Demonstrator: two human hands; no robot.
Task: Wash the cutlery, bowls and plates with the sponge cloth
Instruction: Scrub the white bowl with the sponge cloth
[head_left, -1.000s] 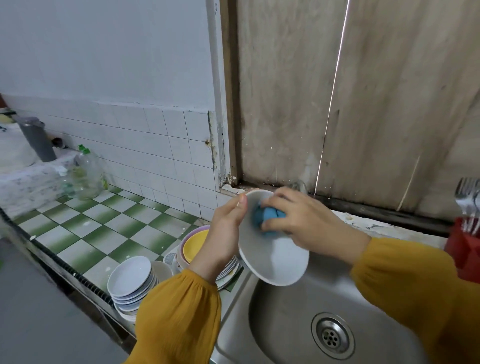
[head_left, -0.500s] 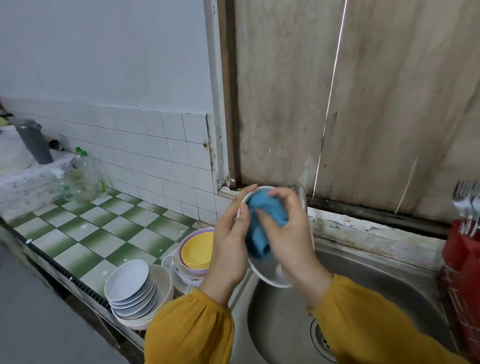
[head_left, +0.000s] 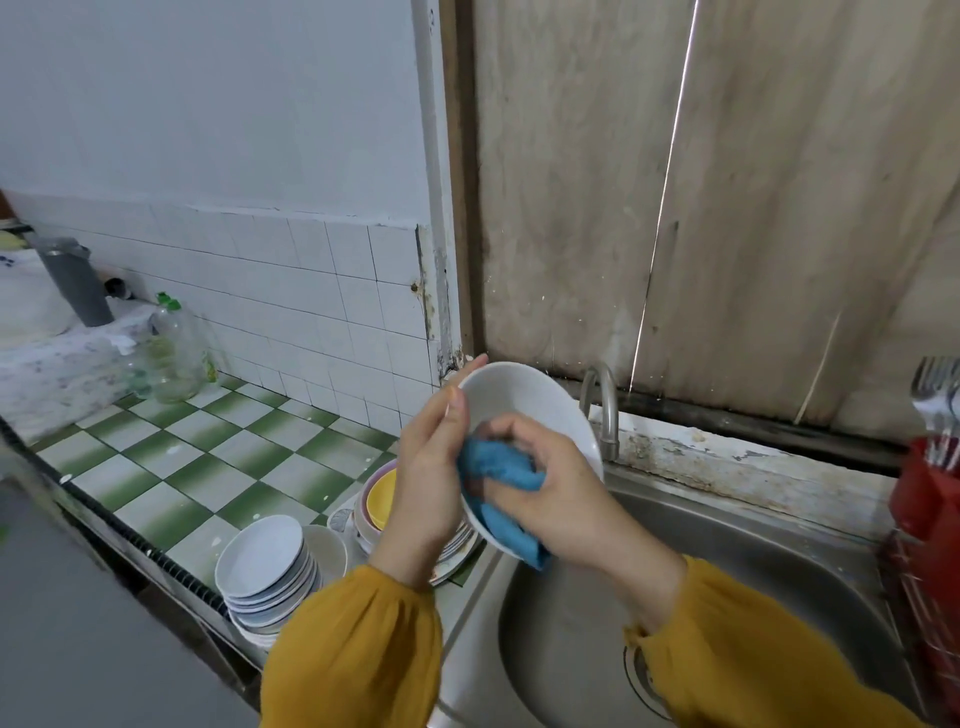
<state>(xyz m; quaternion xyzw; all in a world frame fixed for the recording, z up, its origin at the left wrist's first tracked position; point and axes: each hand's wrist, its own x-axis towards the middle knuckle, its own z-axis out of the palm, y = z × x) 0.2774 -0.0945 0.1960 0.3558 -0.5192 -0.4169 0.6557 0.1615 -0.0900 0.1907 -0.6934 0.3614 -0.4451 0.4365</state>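
Holding bowl (head_left: 519, 397) and cloth (head_left: 496, 467) over steel sink (head_left: 769, 551), green-checked counter (head_left: 208, 467), tiled wall (head_left: 285, 270)

- Left hand (head_left: 431, 467) grips the white bowl (head_left: 519, 395) at its rim; the bowl is tilted on edge above the sink (head_left: 779, 561).
- Right hand (head_left: 561, 499) holds the blue sponge cloth (head_left: 493, 467), pressed to the bowl's lower inner face.
- Tap (head_left: 602, 405) stands just behind the bowl.
- Tiled surface (head_left: 182, 467), left of the sink: stack of white bowls (head_left: 260, 556) near the front edge; yellow bowl (head_left: 382, 499) nested in a pile beside the sink.
- Far right: forks (head_left: 935, 395) upright in a red holder (head_left: 930, 499).
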